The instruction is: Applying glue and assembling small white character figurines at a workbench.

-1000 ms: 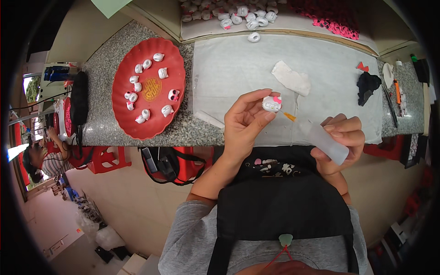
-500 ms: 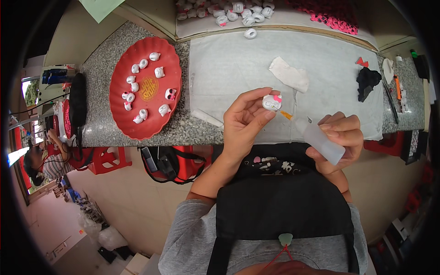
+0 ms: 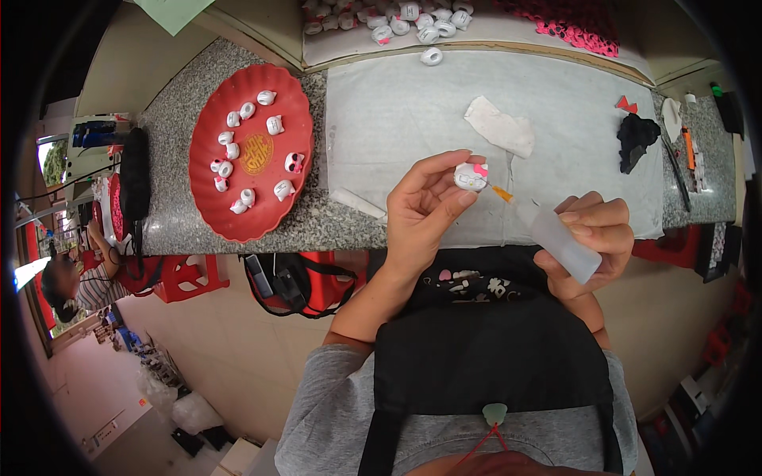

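Between the thumb and fingers of my left hand [image 3: 429, 194] is a small white cat-head figure [image 3: 470, 178] with a pink bow, its face turned up. My right hand [image 3: 591, 238] grips a translucent white squeeze bottle [image 3: 565, 244], tilted so that its orange nozzle tip [image 3: 502, 193] points at the figure. A small gap lies between tip and figure. Under both hands a white sheet [image 3: 397, 103] covers the worktop. Beyond the figure lies a crumpled white tissue [image 3: 502, 127].
A red scalloped tray [image 3: 208, 178] at left carries several cat-head figures. White figures [image 3: 429, 33] and pink pieces [image 3: 575, 36] are heaped on the back shelf. A black cloth [image 3: 637, 143] and an orange tool [image 3: 688, 149] lie at right. Another person [image 3: 99, 282] sits far left.
My right hand has drawn the bottle slightly right, so its nozzle tip is a little farther from the figure. My left hand stays almost where it was.
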{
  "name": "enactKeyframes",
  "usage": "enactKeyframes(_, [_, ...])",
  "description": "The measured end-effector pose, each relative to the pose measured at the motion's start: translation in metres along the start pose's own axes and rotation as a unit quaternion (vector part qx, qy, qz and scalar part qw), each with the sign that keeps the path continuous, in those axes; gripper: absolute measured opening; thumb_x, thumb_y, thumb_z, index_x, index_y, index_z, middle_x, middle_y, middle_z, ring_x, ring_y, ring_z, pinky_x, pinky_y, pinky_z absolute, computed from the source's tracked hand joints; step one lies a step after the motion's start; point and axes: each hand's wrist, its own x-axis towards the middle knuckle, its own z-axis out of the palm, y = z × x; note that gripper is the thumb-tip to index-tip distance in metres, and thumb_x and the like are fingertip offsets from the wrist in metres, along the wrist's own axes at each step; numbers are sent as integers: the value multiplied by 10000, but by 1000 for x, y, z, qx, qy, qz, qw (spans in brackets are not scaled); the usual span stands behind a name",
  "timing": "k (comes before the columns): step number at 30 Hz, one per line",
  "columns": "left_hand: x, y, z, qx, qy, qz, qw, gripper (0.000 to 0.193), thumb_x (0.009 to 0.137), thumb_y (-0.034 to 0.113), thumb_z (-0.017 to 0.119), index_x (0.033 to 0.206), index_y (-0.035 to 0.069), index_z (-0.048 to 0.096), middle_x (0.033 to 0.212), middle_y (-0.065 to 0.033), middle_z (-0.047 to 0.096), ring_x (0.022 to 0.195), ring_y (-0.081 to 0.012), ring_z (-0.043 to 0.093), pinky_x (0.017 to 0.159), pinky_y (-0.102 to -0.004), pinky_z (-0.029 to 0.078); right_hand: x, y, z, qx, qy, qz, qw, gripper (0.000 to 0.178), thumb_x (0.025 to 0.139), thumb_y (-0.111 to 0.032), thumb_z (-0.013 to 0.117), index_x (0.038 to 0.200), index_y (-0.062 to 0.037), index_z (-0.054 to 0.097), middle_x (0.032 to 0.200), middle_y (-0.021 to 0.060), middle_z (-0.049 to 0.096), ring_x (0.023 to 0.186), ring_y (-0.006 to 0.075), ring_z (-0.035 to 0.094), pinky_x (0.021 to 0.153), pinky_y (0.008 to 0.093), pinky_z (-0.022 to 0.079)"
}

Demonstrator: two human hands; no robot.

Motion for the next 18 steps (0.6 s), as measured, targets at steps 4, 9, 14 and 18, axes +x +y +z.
enactKeyframes(4, [0,0,0,1,3,2,1000,361,700,-65,506,1045,-40,404,998,-185,482,899,-201,504,782,-292,416,0,-1,3,-11,15,14,1000,356,562,-101,716,809,-91,459,775,41,438,553,103,408,486,221,382])
enactKeyframes(9, [0,0,0,-4,2,-8,1000,368,694,-75,507,1046,-42,404,997,-178,483,892,-192,504,771,-279,413,0,-1,5,-2,14,17,1000,357,560,-99,717,806,-87,458,778,43,441,556,104,410,487,223,382])
enactKeyframes(14, [0,-3,-1,19,-10,24,999,366,687,-86,510,1038,-40,417,994,-165,486,890,-175,493,766,-266,401,0,-1,3,-2,4,15,1000,358,563,-101,716,805,-86,454,779,46,442,556,106,413,488,223,384])
enactKeyframes(18, [1,-4,-3,110,-27,67,991,334,681,-92,513,1005,-41,455,997,-144,471,900,-170,474,773,-257,385,0,0,5,-13,-4,13,1000,362,568,-106,715,810,-85,447,780,49,443,552,108,415,488,223,386])
